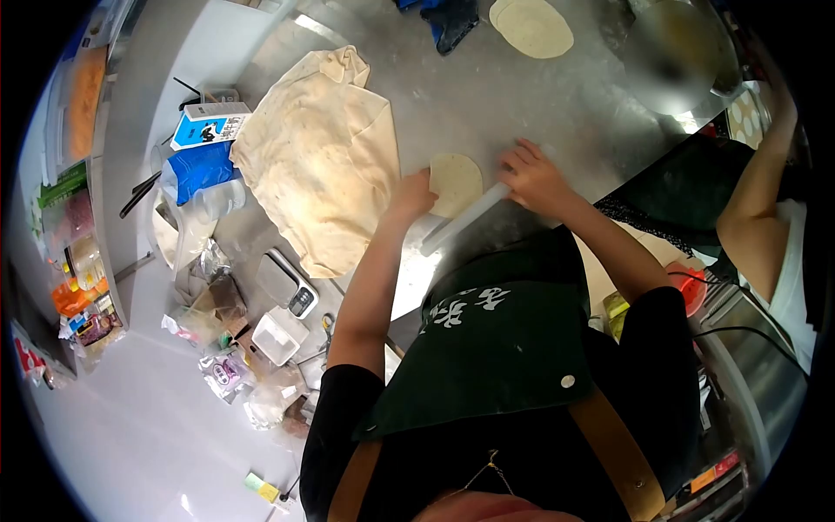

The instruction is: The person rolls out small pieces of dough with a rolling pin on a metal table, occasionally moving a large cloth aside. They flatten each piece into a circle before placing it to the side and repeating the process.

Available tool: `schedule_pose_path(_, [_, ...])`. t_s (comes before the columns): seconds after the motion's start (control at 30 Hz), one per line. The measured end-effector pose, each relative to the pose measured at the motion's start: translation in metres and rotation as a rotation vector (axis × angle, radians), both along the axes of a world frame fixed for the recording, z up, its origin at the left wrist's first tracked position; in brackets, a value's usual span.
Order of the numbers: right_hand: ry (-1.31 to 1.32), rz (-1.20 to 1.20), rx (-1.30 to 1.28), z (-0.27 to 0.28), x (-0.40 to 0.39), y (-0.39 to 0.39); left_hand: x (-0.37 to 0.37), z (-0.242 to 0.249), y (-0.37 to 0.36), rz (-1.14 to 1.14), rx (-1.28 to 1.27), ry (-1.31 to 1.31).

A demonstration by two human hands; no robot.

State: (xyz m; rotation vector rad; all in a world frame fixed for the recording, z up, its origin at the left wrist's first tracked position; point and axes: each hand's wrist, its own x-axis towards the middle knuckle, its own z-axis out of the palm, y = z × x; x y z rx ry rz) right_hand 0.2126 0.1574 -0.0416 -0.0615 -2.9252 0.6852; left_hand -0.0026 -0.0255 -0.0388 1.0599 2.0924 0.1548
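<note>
On the steel table lies a round flat piece of dough (pixel 456 184). My left hand (pixel 414 195) holds its left edge, with the fingers closed on it. A white rolling pin (pixel 465 218) lies slanted across the near right side of the dough. My right hand (pixel 532 177) rests at the pin's upper right end, its fingers apart and some of them stretched past the pin; the palm side is hidden. Left of my left hand, a large cream cloth (pixel 322 165) is spread in folds. Another flat dough piece (pixel 532 28) lies at the far edge.
A blurred round bowl (pixel 670 56) stands at the far right, near a co-worker's arm (pixel 752 191). A blue cloth (pixel 450 24) lies at the top. On the left are a milk carton (pixel 209 124), a scale (pixel 287 283), a white tray (pixel 279 336) and several bags.
</note>
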Motion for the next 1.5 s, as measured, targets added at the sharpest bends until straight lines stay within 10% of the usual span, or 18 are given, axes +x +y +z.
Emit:
schedule_pose_path(0.23, [-0.003,-0.454,0.082,-0.044,-0.054,-0.044,-0.007,-0.007,-0.003,0.109,0.106,-0.057])
schedule_pose_path(0.53, [-0.121,-0.469,0.112,-0.034,-0.098,-0.037,-0.019,-0.032,0.005,0.161,0.236,-0.196])
schedule_pose_path(0.87, [0.024,-0.083,-0.03,-0.033,0.028,-0.031,0.042,0.048,0.005,0.081,0.307,0.09])
schedule_pose_path(0.97, [-0.083,-0.043,-0.032,-0.015,0.037,-0.019,0.03,0.036,0.002,0.4,0.389,-0.235])
schedule_pose_path(1.23, [0.001,-0.005,-0.054,0.001,-0.007,-0.006,0.018,-0.009,-0.009,0.214,0.062,-0.013])
schedule_pose_path(1.5, [-0.063,-0.489,0.157,-0.047,-0.037,-0.043,0.005,-0.017,-0.009,0.442,0.242,-0.273])
